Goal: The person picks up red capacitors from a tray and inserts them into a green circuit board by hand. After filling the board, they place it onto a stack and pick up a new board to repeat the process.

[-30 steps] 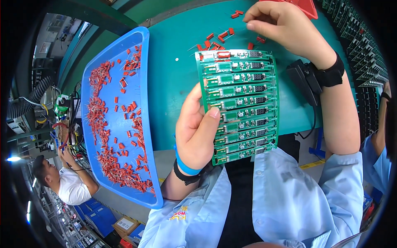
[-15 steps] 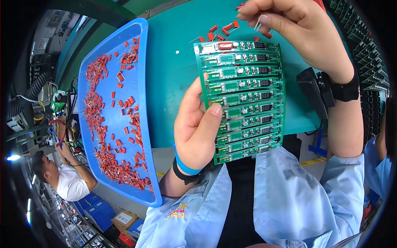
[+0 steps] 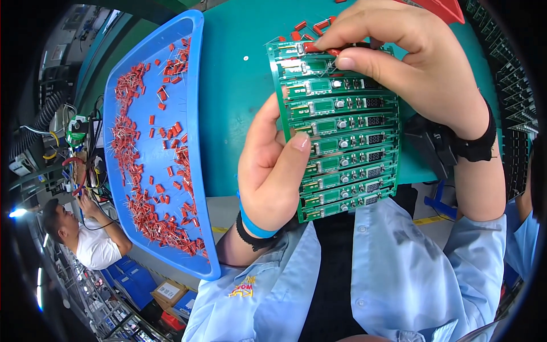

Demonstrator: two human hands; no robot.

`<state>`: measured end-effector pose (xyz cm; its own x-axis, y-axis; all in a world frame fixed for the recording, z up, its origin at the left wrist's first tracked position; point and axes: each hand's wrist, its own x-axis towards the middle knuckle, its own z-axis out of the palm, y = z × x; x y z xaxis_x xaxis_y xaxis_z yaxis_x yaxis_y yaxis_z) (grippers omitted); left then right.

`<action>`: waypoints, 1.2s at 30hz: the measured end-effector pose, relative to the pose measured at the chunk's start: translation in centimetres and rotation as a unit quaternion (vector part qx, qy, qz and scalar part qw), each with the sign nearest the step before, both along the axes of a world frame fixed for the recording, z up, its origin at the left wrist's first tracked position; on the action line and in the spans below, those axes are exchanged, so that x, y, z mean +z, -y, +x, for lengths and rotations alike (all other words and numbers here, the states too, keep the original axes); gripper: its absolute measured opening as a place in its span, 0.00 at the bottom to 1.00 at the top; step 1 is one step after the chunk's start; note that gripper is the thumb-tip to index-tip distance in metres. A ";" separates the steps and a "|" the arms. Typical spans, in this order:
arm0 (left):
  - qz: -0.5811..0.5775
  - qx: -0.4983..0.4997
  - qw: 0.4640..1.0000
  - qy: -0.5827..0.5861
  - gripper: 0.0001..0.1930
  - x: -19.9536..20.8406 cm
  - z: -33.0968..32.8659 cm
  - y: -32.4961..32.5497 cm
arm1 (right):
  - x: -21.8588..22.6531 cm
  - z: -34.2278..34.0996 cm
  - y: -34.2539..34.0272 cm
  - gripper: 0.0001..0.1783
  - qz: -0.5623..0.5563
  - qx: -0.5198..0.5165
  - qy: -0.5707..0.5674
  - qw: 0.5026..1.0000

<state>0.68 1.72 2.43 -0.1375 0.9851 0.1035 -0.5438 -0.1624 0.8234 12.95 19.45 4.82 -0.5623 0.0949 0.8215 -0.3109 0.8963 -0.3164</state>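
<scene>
My left hand grips a green circuit board panel by its left edge, thumb on top. Strips with small displays and silver parts run across the panel in several rows. Over its upper end, my right hand pinches a red capacitor between thumb and forefinger. Thin wire leads point from it toward the second row; whether they are in the holes I cannot tell. Another red capacitor lies on the top row, partly covered by my fingertips. The right fingers hide the upper right of the panel.
A blue tray of loose red capacitors stands on the left. More red capacitors lie on the green table beyond the panel, near a small white disc. Racked boards line the right; a person sits far left.
My right hand has come down and left from beyond the panel, bringing the capacitor over the upper rows. My left hand still holds the panel, which has shifted slightly.
</scene>
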 end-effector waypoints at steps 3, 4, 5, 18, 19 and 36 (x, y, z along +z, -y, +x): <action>-0.011 0.004 1.000 0.003 0.25 -0.3 -0.1 0.1 | -1.5 -0.6 -0.7 0.08 0.079 0.083 -0.130 0.985; -0.006 0.007 1.000 0.002 0.25 -0.5 -0.2 0.1 | -1.6 -0.7 -0.6 0.08 0.074 0.077 -0.129 0.986; -0.001 0.010 1.000 0.000 0.25 -0.6 -0.3 0.1 | -1.6 -0.8 -0.5 0.08 0.070 0.070 -0.128 0.987; 0.030 0.010 0.999 -0.009 0.25 -1.5 -0.7 0.1 | 3.4 0.9 4.1 0.08 -0.136 -0.171 0.238 0.946; 0.029 0.012 0.999 -0.010 0.25 -1.5 -0.7 0.1 | 3.3 0.8 4.0 0.08 -0.138 -0.168 0.239 0.946; 0.001 0.015 1.000 -0.011 0.26 -1.7 -1.5 0.3 | 4.2 -0.3 3.7 0.06 -0.140 -0.132 0.279 0.941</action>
<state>-0.86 1.39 0.74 -0.1653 0.9803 0.1084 -0.5209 -0.1801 0.8344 12.68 15.72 9.06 -0.8254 0.4601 0.3272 0.1956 0.7766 -0.5989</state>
